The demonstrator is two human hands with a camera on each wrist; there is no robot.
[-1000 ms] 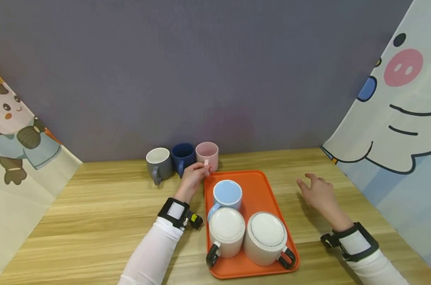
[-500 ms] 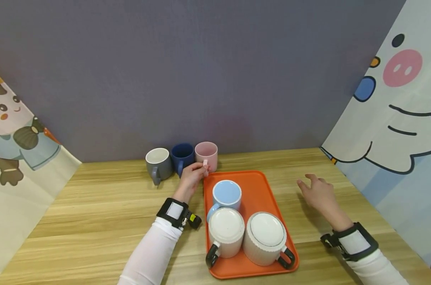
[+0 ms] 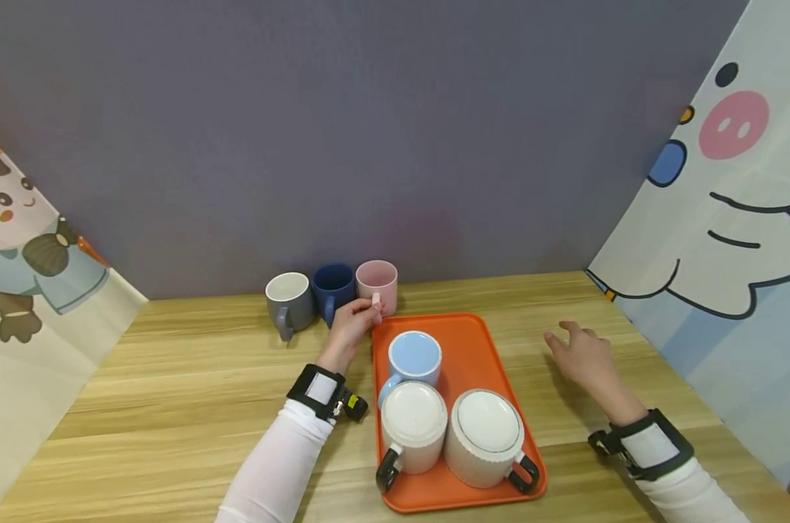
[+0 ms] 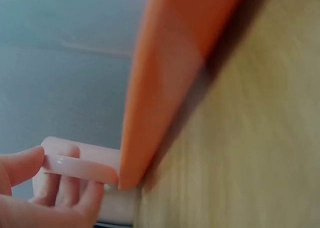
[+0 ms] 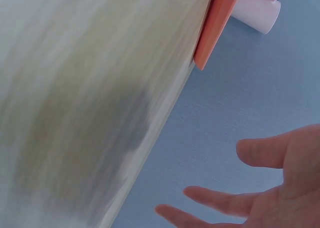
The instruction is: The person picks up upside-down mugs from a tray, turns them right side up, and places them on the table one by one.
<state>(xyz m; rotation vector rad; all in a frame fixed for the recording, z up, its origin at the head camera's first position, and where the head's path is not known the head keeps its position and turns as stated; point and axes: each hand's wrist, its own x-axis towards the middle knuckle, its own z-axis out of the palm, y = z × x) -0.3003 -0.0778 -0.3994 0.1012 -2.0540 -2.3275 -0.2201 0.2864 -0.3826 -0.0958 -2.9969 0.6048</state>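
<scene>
My left hand point(image 3: 349, 328) holds the handle of a pink mug point(image 3: 383, 282), which stands upright at the back beside the tray's far left corner. In the left wrist view the fingers curl round the mug handle point(image 4: 80, 169), with the thumb at its end. A navy mug point(image 3: 333, 287) and a grey mug point(image 3: 289, 303) stand in a row to the left of the pink one. To the right of the orange tray point(image 3: 470, 341), my right hand point(image 3: 584, 356) hovers over the table, fingers spread and loosely bent, holding nothing.
On the tray sit an upright light blue mug point(image 3: 414, 356) and two upside-down white mugs with black handles, one at left point(image 3: 413, 425) and one at right point(image 3: 486, 439). A grey wall point(image 3: 395, 145) bounds the wooden table point(image 3: 173, 407) at the back.
The view has shifted very slightly. Both hands and all the mugs keep their places.
</scene>
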